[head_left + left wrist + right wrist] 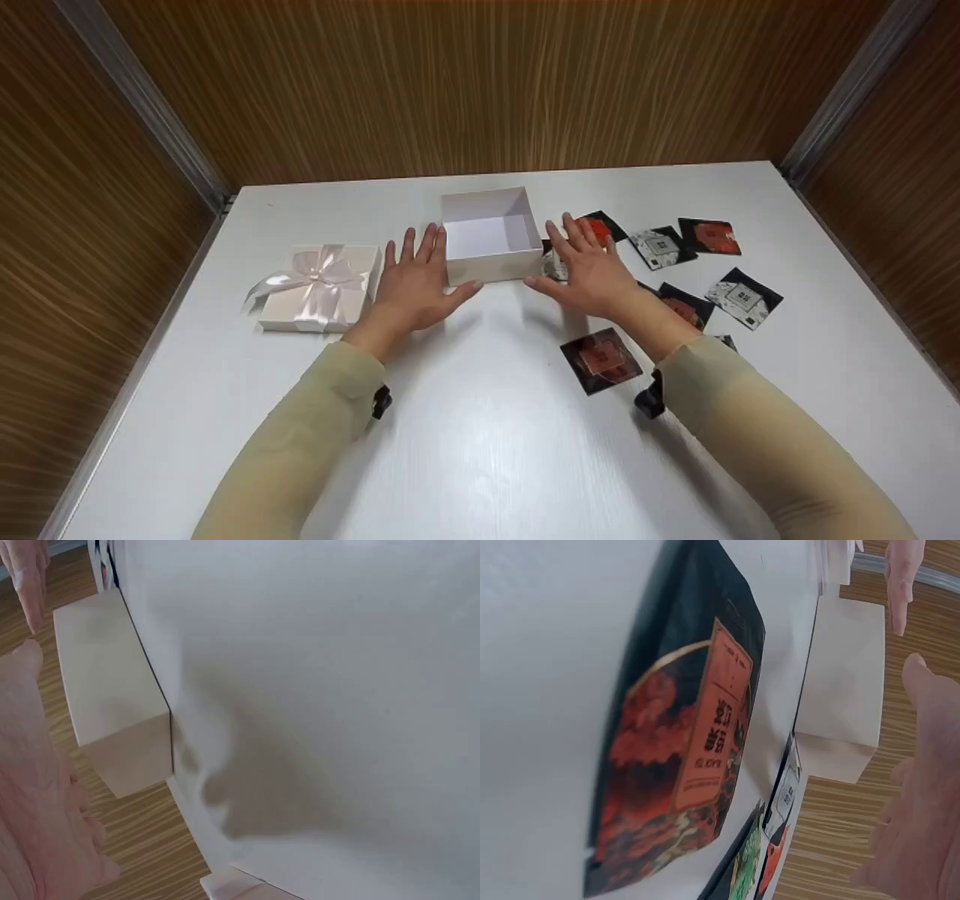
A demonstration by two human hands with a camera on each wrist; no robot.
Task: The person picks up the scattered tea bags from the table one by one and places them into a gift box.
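An open white box point(491, 268) stands at the back middle of the table with nothing visible inside. My left hand point(420, 289), fingers straight and thumb out, hovers by its left side. On the box's right side my right hand point(592, 274) is spread the same way, over some flat packets. Neither holds anything. Both wrist views show a gap between the hand and the box point(112, 675); contact at the fingertips cannot be made out. Close under my right forearm lies a dark packet with a red label point(690, 742), its lettering partly reading "BLACK T".
A white lid with a satin ribbon bow point(319, 277) lies left of my left hand. Several black packets, with silvery white point(745, 298) or red point(710, 236) fronts, lie scattered on the right. Wood-grain panels point(480, 82) enclose the white table point(480, 450) at the back and sides.
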